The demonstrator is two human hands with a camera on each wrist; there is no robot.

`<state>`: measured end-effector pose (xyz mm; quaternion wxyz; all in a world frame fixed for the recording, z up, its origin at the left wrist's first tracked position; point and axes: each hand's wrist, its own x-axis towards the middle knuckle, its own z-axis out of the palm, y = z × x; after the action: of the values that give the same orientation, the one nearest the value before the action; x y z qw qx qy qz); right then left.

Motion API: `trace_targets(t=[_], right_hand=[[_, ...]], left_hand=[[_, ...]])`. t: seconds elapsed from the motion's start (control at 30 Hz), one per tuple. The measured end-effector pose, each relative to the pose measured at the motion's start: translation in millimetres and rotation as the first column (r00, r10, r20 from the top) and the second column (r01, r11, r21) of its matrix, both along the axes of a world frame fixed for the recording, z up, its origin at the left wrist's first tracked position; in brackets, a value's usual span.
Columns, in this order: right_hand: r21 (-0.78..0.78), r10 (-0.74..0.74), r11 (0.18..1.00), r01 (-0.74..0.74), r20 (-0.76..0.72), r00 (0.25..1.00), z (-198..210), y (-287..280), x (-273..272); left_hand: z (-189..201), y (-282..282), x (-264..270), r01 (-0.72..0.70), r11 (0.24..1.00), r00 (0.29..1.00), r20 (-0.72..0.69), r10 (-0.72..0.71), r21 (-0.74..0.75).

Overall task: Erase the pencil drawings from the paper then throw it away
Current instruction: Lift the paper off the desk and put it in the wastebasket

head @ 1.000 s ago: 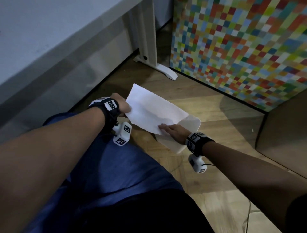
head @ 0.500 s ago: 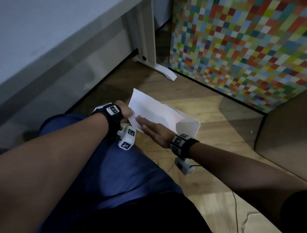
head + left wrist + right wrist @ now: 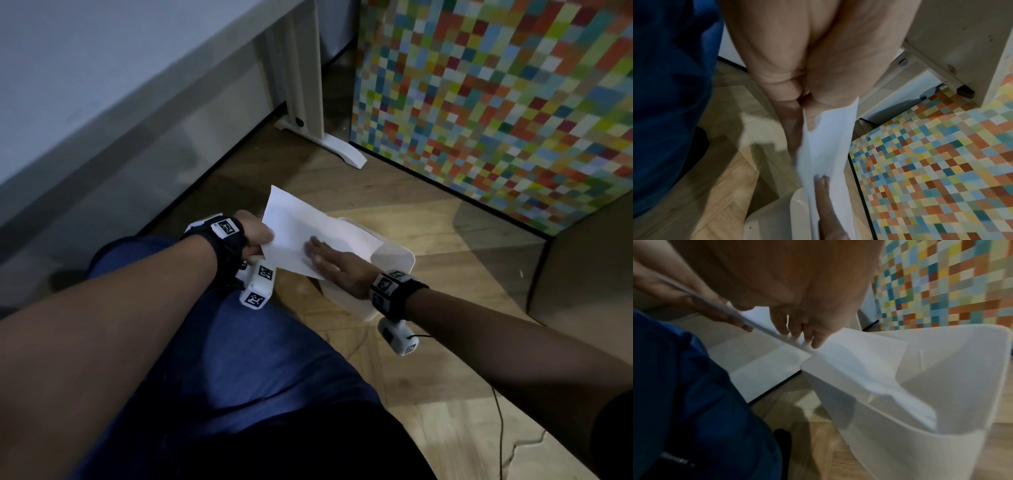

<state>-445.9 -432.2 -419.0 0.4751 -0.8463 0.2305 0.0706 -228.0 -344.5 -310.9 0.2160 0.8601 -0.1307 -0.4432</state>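
Observation:
The white paper (image 3: 294, 226) is held tilted over the white plastic bin (image 3: 397, 260) on the floor, its right part dipping inside the bin. My left hand (image 3: 265, 240) pinches the sheet's left edge between thumb and fingers; the left wrist view shows this pinch (image 3: 805, 113) on the paper (image 3: 828, 146). My right hand (image 3: 313, 248) lies flat on top of the sheet with straight fingers and presses it down. In the right wrist view the fingertips (image 3: 797, 332) touch the paper (image 3: 859, 356) at the bin's rim (image 3: 900, 412). No pencil marks show on the sheet.
A white desk leg and foot (image 3: 308, 113) stand beyond the bin, under the grey desk top (image 3: 102, 68). A multicoloured checkered panel (image 3: 496, 102) and a brown cabinet (image 3: 589, 267) close off the right. My blue-clad leg (image 3: 222, 359) is in front. A thin cable (image 3: 500, 428) lies on the wooden floor.
The sheet has come lower and its right part has gone into the bin. My right hand slid from the paper's right edge onto its middle. The left hand keeps its pinch.

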Motion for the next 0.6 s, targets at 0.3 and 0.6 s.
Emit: trace_targets(t=[0.3,0.6], right_hand=[[-0.049,-0.192,0.980,0.194,-0.499,0.845,-20.1,-26.1,-30.8],[0.089,0.021,0.996,-0.027,0.060,0.998,1.5,20.6,4.7]], left_hand=[[3.5,1.3,13.5,-0.059,0.997,0.997,-0.050,0.057,-0.047],[-1.7,2.1,5.8,-0.039,0.999,0.999,-0.011,0.039,-0.028]])
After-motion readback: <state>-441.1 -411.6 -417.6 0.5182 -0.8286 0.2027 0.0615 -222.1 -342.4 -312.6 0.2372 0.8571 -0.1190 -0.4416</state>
